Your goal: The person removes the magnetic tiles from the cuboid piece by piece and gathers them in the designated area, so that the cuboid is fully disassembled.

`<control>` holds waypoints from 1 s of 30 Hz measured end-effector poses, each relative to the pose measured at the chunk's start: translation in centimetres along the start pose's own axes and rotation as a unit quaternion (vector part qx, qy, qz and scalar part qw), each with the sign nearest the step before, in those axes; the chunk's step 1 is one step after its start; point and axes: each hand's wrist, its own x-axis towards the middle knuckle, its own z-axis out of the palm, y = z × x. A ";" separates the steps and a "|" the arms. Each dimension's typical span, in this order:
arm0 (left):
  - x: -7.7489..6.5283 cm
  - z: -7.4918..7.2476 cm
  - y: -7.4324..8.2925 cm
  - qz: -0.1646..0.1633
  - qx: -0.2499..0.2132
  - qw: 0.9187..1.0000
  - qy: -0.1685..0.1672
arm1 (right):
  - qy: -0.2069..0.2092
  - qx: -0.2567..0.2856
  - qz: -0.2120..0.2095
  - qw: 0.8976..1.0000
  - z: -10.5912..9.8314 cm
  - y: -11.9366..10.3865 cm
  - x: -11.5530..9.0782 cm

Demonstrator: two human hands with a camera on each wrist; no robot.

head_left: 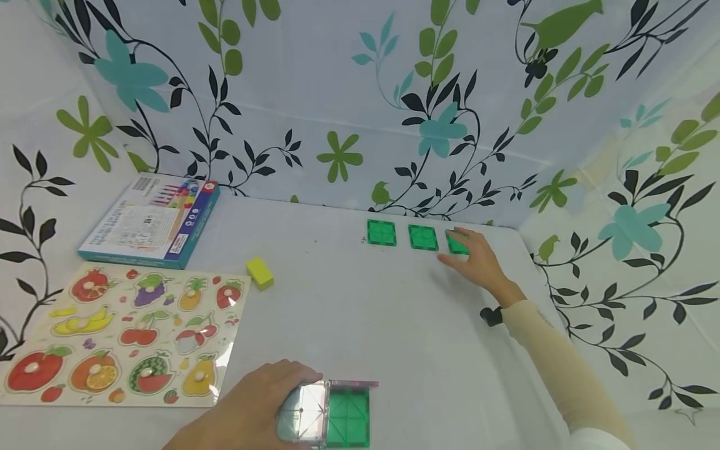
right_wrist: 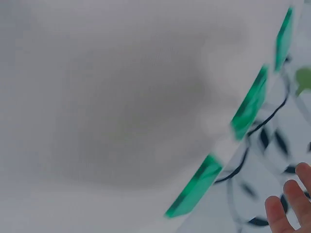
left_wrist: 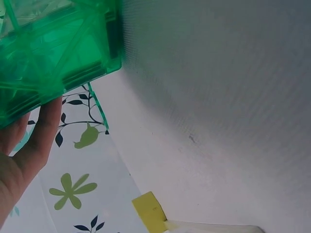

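Observation:
My left hand [head_left: 255, 403] grips a small build of magnetic tiles [head_left: 349, 417] at the near edge of the head view. One panel is green, another looks clear, and a thin pinkish edge runs along the back. From the left wrist the green side [left_wrist: 58, 53] fills the upper left, with fingers [left_wrist: 44, 128] against it. At the far right of the table, my right hand [head_left: 478, 259] reaches with fingers spread over a green square tile [head_left: 457, 245], partly covering it. Two more green tiles, a middle one [head_left: 423, 237] and a left one [head_left: 381, 232], lie in row with it.
A fruit picture board [head_left: 236, 325] with knobbed pieces lies at the left. Behind it is a flat blue and white box [head_left: 146, 219]. A yellow block [head_left: 260, 273] sits beside the board. Leaf-patterned cloth [head_left: 337, 94] hangs behind the table.

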 end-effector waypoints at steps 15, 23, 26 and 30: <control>0.0 -0.5 0.6 -0.048 -0.027 0.997 -0.045 | 0.003 0.130 -0.212 0.969 0.8 -12.8 -8.5; 0.2 -0.7 0.9 -0.067 -0.030 0.995 -0.067 | -0.029 0.186 -0.291 0.938 2.2 -16.9 -11.5; 0.2 -0.7 0.9 -0.066 -0.025 0.995 -0.067 | -0.050 0.206 -0.314 0.925 3.1 -18.0 -12.5; 0.1 -0.5 0.7 -0.046 -0.014 0.998 -0.047 | -0.064 0.227 -0.354 0.905 4.5 -19.4 -13.5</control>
